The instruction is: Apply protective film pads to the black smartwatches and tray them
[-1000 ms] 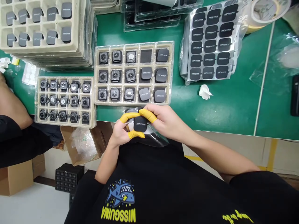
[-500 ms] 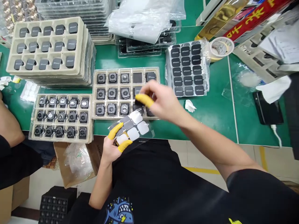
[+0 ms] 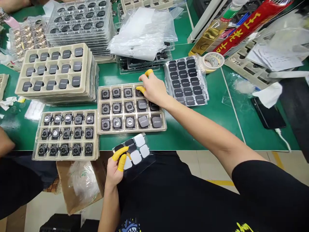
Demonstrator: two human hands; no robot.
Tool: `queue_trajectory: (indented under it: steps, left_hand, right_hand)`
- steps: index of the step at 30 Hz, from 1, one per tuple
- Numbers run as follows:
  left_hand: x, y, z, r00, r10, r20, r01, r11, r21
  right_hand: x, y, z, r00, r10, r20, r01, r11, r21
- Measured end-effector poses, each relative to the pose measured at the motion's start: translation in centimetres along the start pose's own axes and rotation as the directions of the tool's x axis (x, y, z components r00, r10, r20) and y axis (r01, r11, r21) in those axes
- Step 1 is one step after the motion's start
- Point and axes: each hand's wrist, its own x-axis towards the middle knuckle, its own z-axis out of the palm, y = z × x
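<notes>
My left hand (image 3: 117,166), with yellow finger covers, holds a clear sheet (image 3: 136,156) with white rounded squares and a few black labels. My right hand (image 3: 154,88) reaches over the back right of the middle tray (image 3: 131,131). Its two yellow-covered fingers are apart, one fingertip touching a dark square piece (image 3: 139,93) in the fourth back compartment. Round-sensor watch bodies (image 3: 116,107) fill the three left columns. Dark square pieces (image 3: 143,121) sit in the two right columns, partly hidden by my right hand. Label sheets (image 3: 184,82) lie right of that tray.
Another watch tray (image 3: 65,158) stands at the front left, with stacked trays (image 3: 21,91) behind it. White plastic bags (image 3: 137,35) cover clear trays. Tape (image 3: 212,61), a bottle (image 3: 210,35) and a phone (image 3: 269,111) are on the right. A person's arm (image 3: 4,143) shows at left.
My right hand has moved from above the label sheet to the tray's back row, and its fingers have spread. A dark piece now shows in the formerly bare fourth compartment. The view has shifted.
</notes>
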Motion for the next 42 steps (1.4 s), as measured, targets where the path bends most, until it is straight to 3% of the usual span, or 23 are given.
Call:
queue_trajectory:
  steps: [3, 5, 7, 11, 21, 27, 30, 33, 35, 37, 40, 42]
  left_hand:
    - [0.0, -0.6, -0.4, 0.998, 0.063, 0.031, -0.062, 0.998, -0.030]
    - [0.0, -1.0, -0.7, 0.988, 0.121, 0.100, -0.115, 0.991, -0.062]
    - [0.0, -1.1, -1.1, 0.972, 0.158, 0.176, -0.146, 0.986, -0.079]
    - [0.2, -0.6, -1.7, 0.951, 0.201, 0.234, -0.194, 0.980, -0.052]
    - [-0.2, 0.5, -1.6, 0.953, 0.258, 0.160, -0.267, 0.963, 0.043]
    - [0.0, 0.3, -1.2, 0.956, 0.294, 0.020, -0.293, 0.942, 0.163]
    - [0.4, 0.6, -1.0, 0.941, 0.335, -0.044, -0.316, 0.919, 0.235]
    - [0.5, 1.6, -0.6, 0.928, 0.370, -0.028, -0.348, 0.893, 0.286]
    - [0.3, 2.3, -0.1, 0.913, 0.408, -0.001, -0.388, 0.867, 0.312]
    - [0.2, 3.0, 0.6, 0.886, 0.462, 0.047, -0.450, 0.827, 0.337]
    - [0.1, 3.7, 1.7, 0.849, 0.511, 0.134, -0.520, 0.761, 0.388]
    - [0.2, 3.8, 2.3, 0.838, 0.525, 0.145, -0.531, 0.727, 0.436]
  right_hand:
    - [-3.3, -1.8, -0.9, 0.988, -0.151, 0.030, 0.150, 0.988, 0.045]
    - [-6.0, -3.5, -0.9, 0.941, -0.291, 0.174, 0.281, 0.956, 0.082]
    - [-8.4, -5.0, -0.5, 0.891, -0.336, 0.305, 0.330, 0.941, 0.073]
    - [-10.2, -6.9, 0.3, 0.890, -0.277, 0.363, 0.285, 0.958, 0.030]
    - [-8.9, -8.0, -0.6, 0.913, -0.179, 0.367, 0.149, 0.983, 0.109]
    - [-9.7, -7.6, 0.3, 0.936, -0.197, 0.291, 0.115, 0.954, 0.276]
    - [-11.4, -7.4, 0.1, 0.950, -0.201, 0.238, 0.104, 0.926, 0.363]
    - [-14.9, -7.3, -0.8, 0.950, -0.262, 0.168, 0.128, 0.821, 0.556]
    - [-17.6, -7.2, -1.3, 0.944, -0.304, 0.131, 0.112, 0.665, 0.738]
    - [-19.8, -7.3, -1.6, 0.948, -0.278, 0.154, 0.021, 0.536, 0.844]
    - [-21.5, -7.6, -1.3, 0.949, -0.180, 0.259, -0.135, 0.511, 0.849]
    - [-21.9, -7.8, -0.9, 0.945, -0.156, 0.287, -0.170, 0.516, 0.840]
